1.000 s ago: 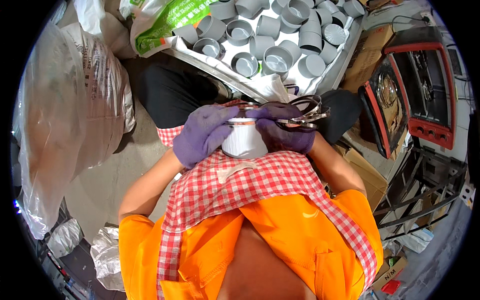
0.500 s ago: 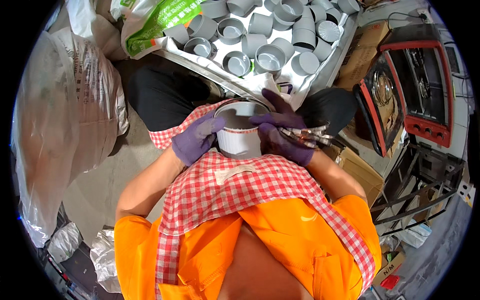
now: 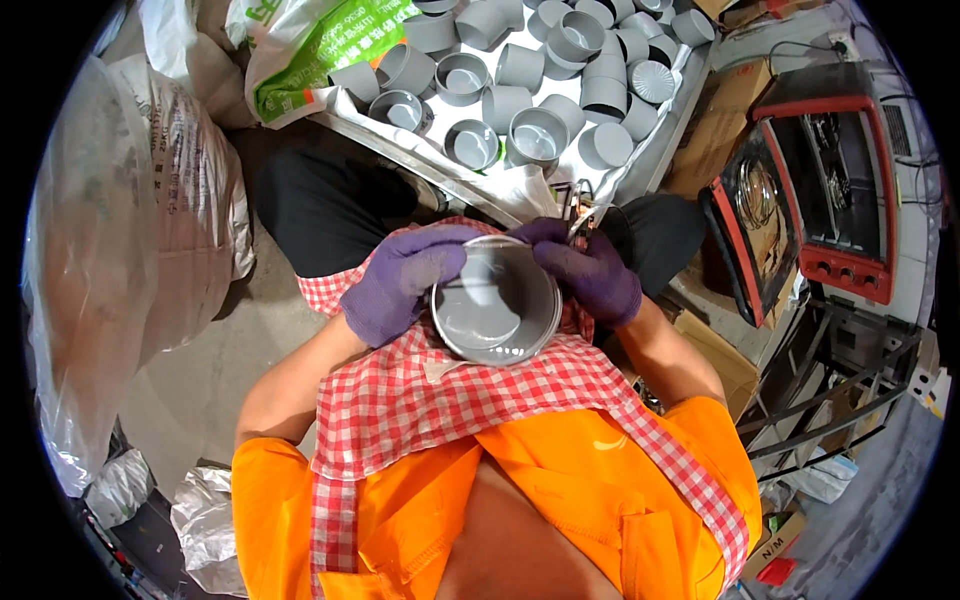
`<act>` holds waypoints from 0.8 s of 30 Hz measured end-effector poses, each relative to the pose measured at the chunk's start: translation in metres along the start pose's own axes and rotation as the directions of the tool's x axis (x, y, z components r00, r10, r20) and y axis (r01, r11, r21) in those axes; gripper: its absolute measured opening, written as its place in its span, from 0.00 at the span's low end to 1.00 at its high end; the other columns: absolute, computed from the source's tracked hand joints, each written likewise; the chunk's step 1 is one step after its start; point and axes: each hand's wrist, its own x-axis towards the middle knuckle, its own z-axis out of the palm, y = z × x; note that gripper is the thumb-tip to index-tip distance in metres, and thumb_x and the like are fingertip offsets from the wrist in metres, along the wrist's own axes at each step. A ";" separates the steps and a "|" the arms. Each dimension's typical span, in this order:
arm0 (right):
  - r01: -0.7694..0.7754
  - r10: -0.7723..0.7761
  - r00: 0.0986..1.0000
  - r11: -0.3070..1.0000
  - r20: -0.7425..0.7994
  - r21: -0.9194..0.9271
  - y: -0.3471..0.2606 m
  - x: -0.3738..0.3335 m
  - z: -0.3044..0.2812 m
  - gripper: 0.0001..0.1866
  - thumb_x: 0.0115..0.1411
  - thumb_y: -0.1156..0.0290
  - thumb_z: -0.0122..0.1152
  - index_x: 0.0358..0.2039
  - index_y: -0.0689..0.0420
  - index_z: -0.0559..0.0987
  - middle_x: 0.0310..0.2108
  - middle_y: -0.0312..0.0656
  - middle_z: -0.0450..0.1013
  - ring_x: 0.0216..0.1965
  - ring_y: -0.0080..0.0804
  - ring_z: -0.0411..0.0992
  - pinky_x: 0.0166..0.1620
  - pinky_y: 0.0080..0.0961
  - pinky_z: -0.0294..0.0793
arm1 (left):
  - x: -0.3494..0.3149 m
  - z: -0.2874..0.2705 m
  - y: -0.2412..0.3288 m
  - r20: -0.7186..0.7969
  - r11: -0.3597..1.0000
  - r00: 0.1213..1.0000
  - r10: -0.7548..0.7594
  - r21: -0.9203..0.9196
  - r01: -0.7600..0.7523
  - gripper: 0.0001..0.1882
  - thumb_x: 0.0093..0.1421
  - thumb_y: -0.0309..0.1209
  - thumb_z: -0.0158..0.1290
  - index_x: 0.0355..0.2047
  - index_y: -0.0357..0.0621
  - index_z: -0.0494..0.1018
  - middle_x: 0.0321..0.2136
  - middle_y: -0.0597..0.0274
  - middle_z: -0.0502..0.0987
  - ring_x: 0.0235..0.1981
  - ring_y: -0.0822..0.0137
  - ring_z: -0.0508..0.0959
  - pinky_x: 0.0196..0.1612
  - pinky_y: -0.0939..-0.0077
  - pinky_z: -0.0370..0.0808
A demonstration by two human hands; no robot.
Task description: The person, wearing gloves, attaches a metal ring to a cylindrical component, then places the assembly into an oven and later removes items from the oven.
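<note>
A round grey plastic cup (image 3: 497,303) is held over my lap, its mouth tipped toward me so that its inside shows. My left hand (image 3: 405,280), in a purple glove, is closed on the upper left of its rim. At the upper right of the rim, my right hand (image 3: 592,268), gloved alike, also grips the cup, with its fingertips partly hidden. A small bundle of shiny metal wire pieces (image 3: 580,218) sticks up from my right hand; their exact shape is too small to tell. Beneath the cup lies my red-and-white checked apron (image 3: 400,405).
Ahead stands a white-lined tray (image 3: 400,152) full of similar grey cups (image 3: 537,135). To the right, a red toaster oven (image 3: 850,190) has its door down, with metal wire rings (image 3: 758,190) on it. Large plastic sacks (image 3: 195,200) stand at left; a cardboard box (image 3: 715,360) sits at right.
The cup has tipped toward me, from showing its outer wall to showing its inside. My right hand's spread fingers have closed on the rim, and the wire bundle has swung upward.
</note>
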 end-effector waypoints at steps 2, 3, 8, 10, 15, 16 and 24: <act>-0.017 0.018 0.997 1.000 0.078 -0.020 0.003 -0.002 -0.007 0.15 0.53 0.70 0.55 0.41 0.63 0.76 0.37 0.39 0.73 0.39 0.23 0.70 0.43 0.22 0.68 | -0.004 -0.001 0.000 0.049 0.984 0.998 0.047 0.169 -0.055 0.18 0.54 0.29 0.52 0.45 0.33 0.71 0.37 0.59 0.76 0.37 0.71 0.74 0.43 0.79 0.70; 0.063 -0.054 0.990 0.996 0.129 -0.066 0.004 -0.004 -0.012 0.15 0.53 0.70 0.56 0.41 0.63 0.76 0.37 0.40 0.73 0.38 0.24 0.70 0.43 0.22 0.68 | -0.004 0.001 0.001 0.077 0.964 0.995 0.066 0.251 -0.083 0.18 0.53 0.28 0.52 0.45 0.33 0.71 0.37 0.59 0.76 0.37 0.71 0.75 0.43 0.79 0.70; 0.423 -0.300 0.865 0.868 0.403 -0.260 0.005 -0.001 -0.028 0.14 0.53 0.71 0.59 0.40 0.62 0.76 0.35 0.42 0.73 0.37 0.29 0.70 0.42 0.25 0.68 | 0.003 0.006 0.022 0.427 0.891 0.901 0.077 0.376 -0.254 0.20 0.48 0.29 0.57 0.41 0.32 0.72 0.49 0.48 0.69 0.51 0.59 0.68 0.52 0.69 0.64; 0.469 -0.285 0.820 0.831 0.497 -0.298 0.009 0.005 -0.030 0.15 0.54 0.69 0.59 0.41 0.61 0.76 0.36 0.41 0.73 0.37 0.27 0.70 0.41 0.25 0.68 | -0.002 0.000 0.017 0.454 0.921 0.890 0.051 0.323 -0.218 0.16 0.52 0.27 0.56 0.41 0.33 0.72 0.49 0.47 0.69 0.52 0.57 0.68 0.52 0.66 0.65; 0.264 -0.069 0.874 0.899 0.482 -0.350 -0.014 0.009 -0.011 0.14 0.54 0.70 0.57 0.40 0.62 0.77 0.34 0.40 0.73 0.36 0.27 0.70 0.41 0.27 0.68 | -0.011 -0.007 0.027 0.462 0.908 0.885 0.058 0.345 -0.239 0.10 0.58 0.28 0.51 0.36 0.32 0.72 0.42 0.56 0.72 0.45 0.69 0.71 0.49 0.75 0.67; 0.186 -0.039 0.904 0.932 0.425 -0.311 -0.013 0.011 -0.012 0.14 0.53 0.72 0.56 0.40 0.63 0.77 0.34 0.41 0.74 0.36 0.28 0.70 0.41 0.27 0.68 | -0.015 -0.006 0.023 0.389 0.931 0.917 0.094 0.291 -0.219 0.12 0.58 0.29 0.51 0.39 0.32 0.72 0.44 0.56 0.72 0.47 0.68 0.69 0.51 0.75 0.65; 0.405 -0.508 0.860 0.630 0.043 -0.663 0.028 0.107 -0.045 0.15 0.60 0.61 0.46 0.36 0.59 0.76 0.25 0.44 0.72 0.26 0.34 0.71 0.27 0.30 0.65 | -0.086 0.007 0.081 0.013 0.479 0.647 0.762 0.661 -0.578 0.15 0.54 0.32 0.54 0.42 0.41 0.74 0.48 0.48 0.69 0.52 0.55 0.67 0.55 0.66 0.61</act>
